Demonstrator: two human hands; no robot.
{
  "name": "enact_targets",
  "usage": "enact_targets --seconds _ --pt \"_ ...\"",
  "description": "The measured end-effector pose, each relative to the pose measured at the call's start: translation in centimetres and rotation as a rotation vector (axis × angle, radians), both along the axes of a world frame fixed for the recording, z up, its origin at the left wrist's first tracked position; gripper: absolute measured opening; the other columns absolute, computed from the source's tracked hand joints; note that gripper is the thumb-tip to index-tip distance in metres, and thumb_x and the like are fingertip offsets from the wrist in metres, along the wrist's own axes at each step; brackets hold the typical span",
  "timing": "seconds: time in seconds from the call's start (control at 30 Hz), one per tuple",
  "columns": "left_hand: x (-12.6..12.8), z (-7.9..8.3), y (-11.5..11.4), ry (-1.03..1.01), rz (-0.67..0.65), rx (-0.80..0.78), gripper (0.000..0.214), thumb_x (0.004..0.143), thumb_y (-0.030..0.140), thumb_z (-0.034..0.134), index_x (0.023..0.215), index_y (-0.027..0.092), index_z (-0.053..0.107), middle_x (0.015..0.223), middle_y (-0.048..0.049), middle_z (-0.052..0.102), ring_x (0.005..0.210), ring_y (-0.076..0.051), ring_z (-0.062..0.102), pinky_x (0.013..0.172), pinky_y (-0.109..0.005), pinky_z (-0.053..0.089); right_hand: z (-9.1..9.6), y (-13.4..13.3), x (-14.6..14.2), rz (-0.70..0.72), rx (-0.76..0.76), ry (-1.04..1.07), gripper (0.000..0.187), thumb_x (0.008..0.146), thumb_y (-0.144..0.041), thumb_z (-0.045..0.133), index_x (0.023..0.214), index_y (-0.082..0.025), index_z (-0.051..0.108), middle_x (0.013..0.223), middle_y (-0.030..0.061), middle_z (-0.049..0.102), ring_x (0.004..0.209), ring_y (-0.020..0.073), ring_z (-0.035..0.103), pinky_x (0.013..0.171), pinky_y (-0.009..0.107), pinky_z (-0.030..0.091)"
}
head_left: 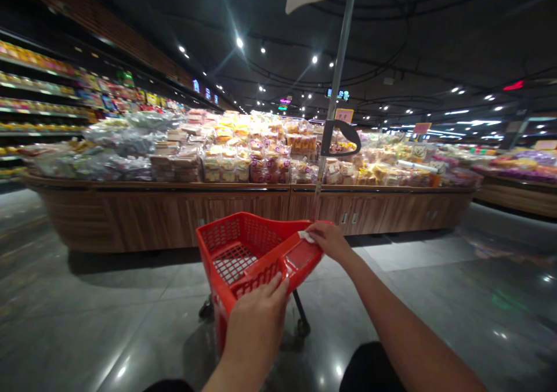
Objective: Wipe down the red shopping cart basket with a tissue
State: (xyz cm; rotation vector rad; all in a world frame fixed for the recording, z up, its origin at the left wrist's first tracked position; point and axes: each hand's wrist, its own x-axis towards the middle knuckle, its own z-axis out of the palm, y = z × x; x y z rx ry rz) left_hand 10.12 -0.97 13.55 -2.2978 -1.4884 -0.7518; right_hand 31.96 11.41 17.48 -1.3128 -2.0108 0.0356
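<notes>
A red plastic shopping cart [226,293] with a slotted basket stands in front of me, turned at an angle. My left hand [261,308] is closed over its near edge, fingertips on the red handle panel. At the far end of that panel, my right hand [328,238] pinches a small white piece, like a tissue [306,236], against the red plastic. The basket's visible floor [235,263] is a grid showing the tiles below. Just beyond my right hand rises a metal pole [343,50] with a dark grey looped grip [342,138]; its lower joint is hidden.
A long wood-panelled display counter [243,203], piled with packaged food [226,160], runs across ahead. Stocked shelves [39,102] line the left. Another display [522,177] stands at right. Grey shiny floor tiles [130,316] surround the cart.
</notes>
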Motion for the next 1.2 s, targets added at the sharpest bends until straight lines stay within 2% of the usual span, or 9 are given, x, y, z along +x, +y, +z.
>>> enact_targets --seconds 0.17,0.37,0.53,0.7,0.77,0.9,0.97,1.13,1.2 --pt "-0.1 0.2 -0.4 -0.021 0.013 -0.014 0.030 0.084 0.019 0.049 0.109 0.026 0.065 0.113 -0.0036 0.068 0.092 -0.026 0.068 0.075 -0.043 0.055 1.2 1.2 0.3 0.050 -0.071 -0.145 0.019 0.085 -0.020 0.052 0.085 -0.019 0.071 0.082 0.0044 0.072 0.078 0.0189 0.065 0.074 0.029 0.043" --pt "0.1 0.4 -0.6 -0.038 0.023 -0.055 0.034 0.083 0.015 0.048 0.110 0.026 0.064 0.115 -0.0036 0.067 0.094 -0.026 0.067 0.077 -0.044 0.054 2.6 1.4 -2.5 0.334 -0.168 -0.347 0.019 0.083 -0.015 0.054 0.092 -0.023 0.069 0.092 -0.0018 0.072 0.083 0.0132 0.064 0.076 0.022 0.042" --pt "-0.1 0.6 -0.7 -0.056 0.012 -0.072 0.032 0.084 0.018 0.047 0.109 0.027 0.064 0.114 -0.0032 0.068 0.093 -0.025 0.067 0.078 -0.045 0.053 4.0 1.5 -4.1 0.374 -0.206 -0.486 0.017 0.084 -0.016 0.053 0.087 -0.019 0.070 0.087 0.0046 0.072 0.081 0.0195 0.065 0.076 0.029 0.041" --pt "-0.2 0.8 -0.7 -0.074 0.015 -0.093 0.032 0.085 0.019 0.047 0.110 0.028 0.064 0.116 -0.0023 0.067 0.097 -0.025 0.066 0.081 -0.044 0.053 4.1 0.5 -7.2 0.506 -0.246 -0.559 0.019 0.084 -0.016 0.054 0.094 -0.025 0.068 0.095 -0.0014 0.072 0.086 0.0143 0.064 0.075 0.022 0.040" --pt "-0.4 0.8 -0.7 -0.080 0.009 -0.093 0.032 0.085 0.019 0.047 0.111 0.028 0.064 0.116 -0.0021 0.067 0.098 -0.025 0.066 0.081 -0.044 0.053 4.1 0.4 -7.3 0.507 -0.247 -0.569 0.018 0.085 -0.017 0.054 0.095 -0.024 0.068 0.096 -0.0011 0.072 0.086 0.0139 0.063 0.074 0.021 0.040" --pt "-0.7 0.8 -0.7 -0.091 -0.002 -0.091 0.032 0.084 0.019 0.048 0.109 0.027 0.065 0.115 -0.0028 0.067 0.096 -0.025 0.066 0.081 -0.044 0.053 4.4 0.9 -5.3 0.388 -0.209 -0.566 0.018 0.085 -0.013 0.051 0.086 -0.018 0.068 0.087 0.0038 0.072 0.081 0.0174 0.064 0.074 0.027 0.039" --pt "-0.8 0.8 -0.7 -0.095 0.000 -0.080 0.030 0.083 0.020 0.049 0.108 0.027 0.066 0.113 -0.0029 0.068 0.095 -0.025 0.067 0.080 -0.044 0.053 4.3 0.7 -4.9 0.357 -0.188 -0.559 0.019 0.086 -0.013 0.050 0.084 -0.019 0.068 0.085 0.0034 0.072 0.080 0.0177 0.063 0.076 0.029 0.037" --pt "-1.1 0.9 -0.6 -0.094 0.003 -0.045 0.030 0.082 0.021 0.051 0.107 0.029 0.066 0.112 -0.0014 0.069 0.093 -0.024 0.068 0.078 -0.042 0.055 3.2 -1.1 -6.3 0.458 -0.055 -0.501 0.016 0.090 -0.021 0.051 0.089 -0.024 0.066 0.086 -0.0008 0.071 0.086 0.0163 0.060 0.082 0.031 0.032" --pt "-1.5 0.8 -0.5 -0.095 -0.012 -0.034 0.029 0.082 0.022 0.051 0.107 0.029 0.067 0.112 -0.0003 0.069 0.093 -0.024 0.068 0.077 -0.041 0.056 2.8 -1.1 -6.0 0.438 -0.027 -0.467 0.016 0.089 -0.020 0.051 0.089 -0.024 0.067 0.084 0.0001 0.070 0.085 0.0164 0.060 0.083 0.031 0.031"
